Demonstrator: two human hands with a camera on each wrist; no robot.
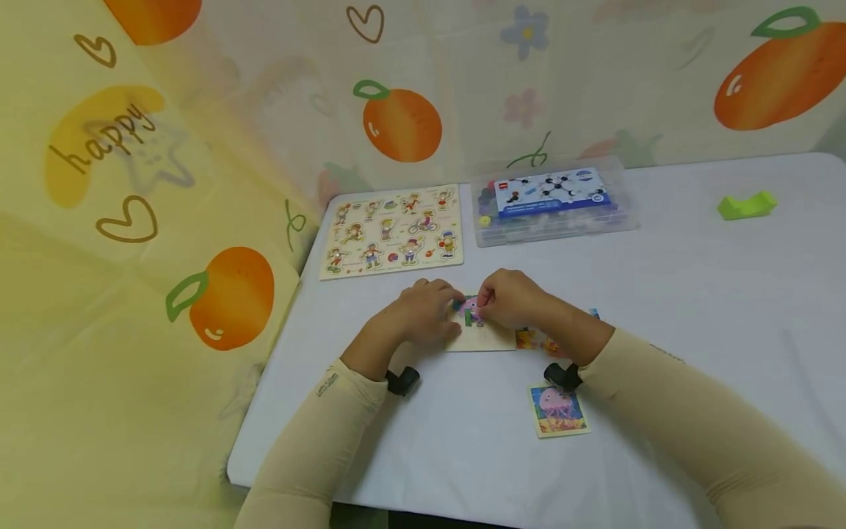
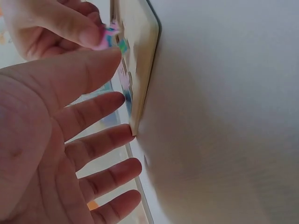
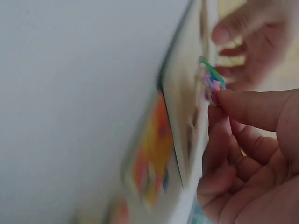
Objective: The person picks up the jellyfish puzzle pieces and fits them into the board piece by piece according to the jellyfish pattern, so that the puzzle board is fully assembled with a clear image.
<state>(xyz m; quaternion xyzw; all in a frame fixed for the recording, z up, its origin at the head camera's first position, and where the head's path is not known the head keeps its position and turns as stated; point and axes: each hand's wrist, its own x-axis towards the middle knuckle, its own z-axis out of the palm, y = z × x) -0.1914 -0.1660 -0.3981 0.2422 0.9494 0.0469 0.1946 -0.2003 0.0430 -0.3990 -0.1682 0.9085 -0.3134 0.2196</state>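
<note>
A small wooden puzzle board [image 1: 481,340] lies mid-table, with colourful pieces on its upper part. My right hand [image 1: 512,300] is over its right side and pinches a pink, blue and green jigsaw piece [image 3: 214,84] between thumb and fingers, tilted just above the board. At the board's left edge is my left hand [image 1: 426,312], its fingers spread and fairly straight; in the left wrist view some fingertips [image 2: 125,134] meet the edge. Close to my right wrist, a picture card [image 1: 559,411] shows a pink jellyfish. Fingers partly hide the board's picture area.
Orange-patterned pieces [image 1: 529,339] lie right of the board, partly under my right forearm. Behind stand a wooden peg board with child figures [image 1: 390,231] and a clear plastic case [image 1: 555,202]. A lime-green curved block [image 1: 747,206] sits far right. Patterned cloth hangs behind and left.
</note>
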